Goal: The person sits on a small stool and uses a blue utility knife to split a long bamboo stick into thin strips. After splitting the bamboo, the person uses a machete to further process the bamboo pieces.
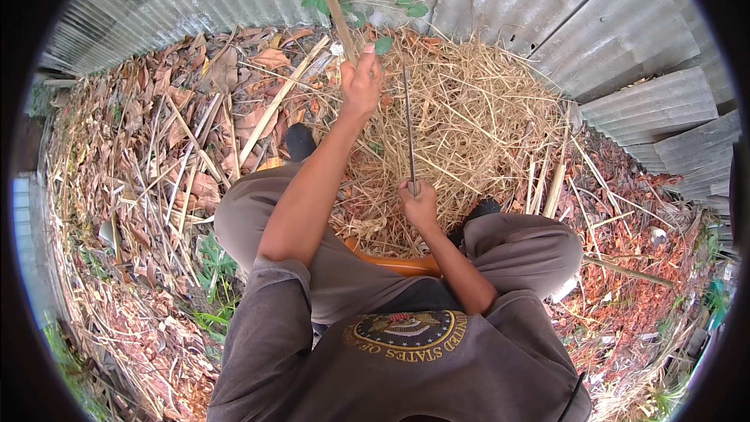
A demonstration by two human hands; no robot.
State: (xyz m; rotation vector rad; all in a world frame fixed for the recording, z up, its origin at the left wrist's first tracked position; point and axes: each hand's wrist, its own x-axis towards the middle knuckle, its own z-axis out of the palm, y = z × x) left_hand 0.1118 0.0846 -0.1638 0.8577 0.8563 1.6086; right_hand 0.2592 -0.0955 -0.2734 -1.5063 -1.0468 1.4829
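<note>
My left hand [361, 84] is stretched out ahead, its fingers closed round the lower end of a bamboo strip [332, 0]. The strip slants up and away, past the top of the picture. Closer to my body, my right hand [419, 205] is closed round the handle of a long-bladed knife [409, 125]. Its thin dark blade points away from me, seen almost edge-on, to the right of my left hand and apart from the strip. Most of the knife's handle is hidden in my fist. Below both hands lies a heap of pale shavings [476, 121].
I sit low on an orange seat [402, 266], knees spread. Corrugated metal sheets [516, 0] fence the far side and right. Dry leaves [168, 98] and loose bamboo strips [281, 98] cover the ground at left. Another stick [629, 272] lies at right.
</note>
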